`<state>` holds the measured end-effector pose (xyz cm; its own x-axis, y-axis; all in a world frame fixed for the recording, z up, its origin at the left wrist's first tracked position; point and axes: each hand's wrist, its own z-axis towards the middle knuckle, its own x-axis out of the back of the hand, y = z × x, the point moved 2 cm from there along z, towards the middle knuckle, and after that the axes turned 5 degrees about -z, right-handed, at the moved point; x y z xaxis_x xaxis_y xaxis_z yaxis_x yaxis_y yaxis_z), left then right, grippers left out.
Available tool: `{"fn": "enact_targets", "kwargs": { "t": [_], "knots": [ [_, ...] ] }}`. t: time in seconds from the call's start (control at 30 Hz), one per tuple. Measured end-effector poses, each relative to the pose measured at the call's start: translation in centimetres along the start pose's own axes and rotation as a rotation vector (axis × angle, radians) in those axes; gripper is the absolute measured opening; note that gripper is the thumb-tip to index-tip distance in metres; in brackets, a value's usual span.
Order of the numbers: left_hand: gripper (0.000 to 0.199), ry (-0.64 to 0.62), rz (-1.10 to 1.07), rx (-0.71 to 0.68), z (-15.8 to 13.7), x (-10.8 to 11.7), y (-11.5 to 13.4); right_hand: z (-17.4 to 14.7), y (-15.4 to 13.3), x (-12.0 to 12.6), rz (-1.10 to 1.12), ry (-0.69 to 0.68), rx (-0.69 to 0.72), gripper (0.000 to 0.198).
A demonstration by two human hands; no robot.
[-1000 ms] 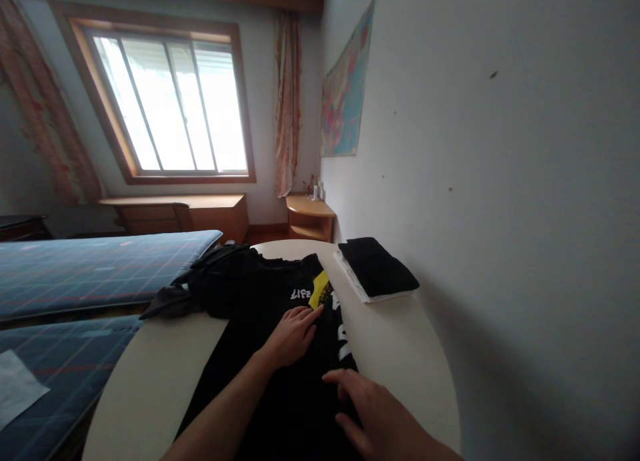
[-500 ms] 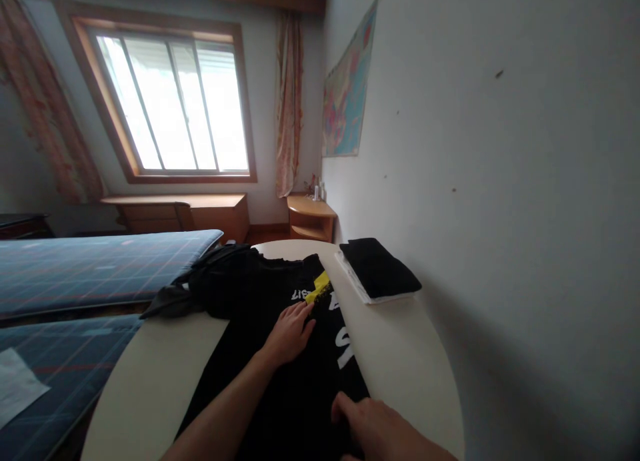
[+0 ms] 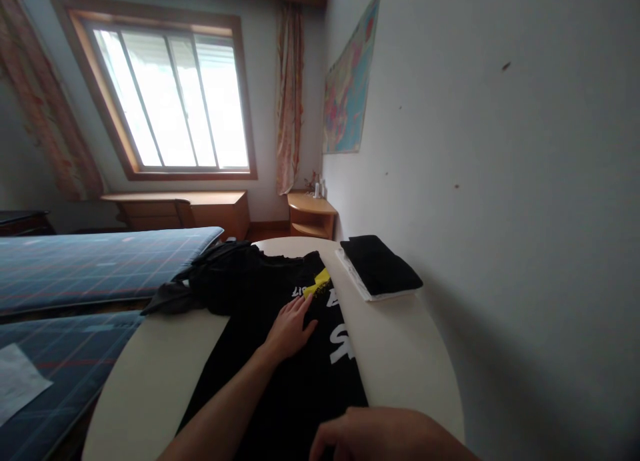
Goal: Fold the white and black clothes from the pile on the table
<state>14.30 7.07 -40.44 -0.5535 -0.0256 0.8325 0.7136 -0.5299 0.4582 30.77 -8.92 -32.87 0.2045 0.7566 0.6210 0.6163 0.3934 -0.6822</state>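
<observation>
A black T-shirt [image 3: 280, 394] lies lengthwise on a round white table [image 3: 155, 361], with white lettering and a yellow patch toward its right edge. My left hand [image 3: 290, 328] rests flat on the upper part, fingers stretched out to the yellow patch. Low in the picture, my right hand [image 3: 357, 434] is at the shirt's lower right side with its fingers curled down on the cloth. The lower frame edge cuts off those fingertips.
A folded black garment [image 3: 383, 264] lies on white material at the table's right, near the wall. Bunched dark clothing [image 3: 210, 284] sits at the back left. Plaid mattresses [image 3: 100, 264] flank the left side, one bearing a white sheet [image 3: 17, 381].
My right hand has shifted left and toward me. The shirt's printed right side has moved slightly left, showing more of the lettering. My left hand stays nearly in place.
</observation>
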Motion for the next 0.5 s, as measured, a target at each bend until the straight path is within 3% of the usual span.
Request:
{"fn": "enact_targets", "kwargs": {
  "t": [0.1, 0.23, 0.37, 0.5],
  "knots": [
    [0.064, 0.03, -0.029, -0.009, 0.0, -0.1, -0.1, 1.1, 1.1, 1.3, -0.019, 0.293, -0.057, 0.03],
    [0.062, 0.052, -0.036, -0.011, -0.1, -0.4, -0.4, 2.8, 4.1, 3.6, -0.263, 0.702, -0.161, 0.026],
    [0.059, 0.062, -0.011, -0.007, -0.1, -0.1, 0.0, 4.3, 7.2, 4.5, -0.404, 0.778, -0.213, 0.041],
    [0.04, 0.097, 0.092, 0.001, -0.9, 1.4, 2.3, 4.9, 8.7, 5.4, -0.416, 0.748, -0.202, 0.028]
  ]
}}
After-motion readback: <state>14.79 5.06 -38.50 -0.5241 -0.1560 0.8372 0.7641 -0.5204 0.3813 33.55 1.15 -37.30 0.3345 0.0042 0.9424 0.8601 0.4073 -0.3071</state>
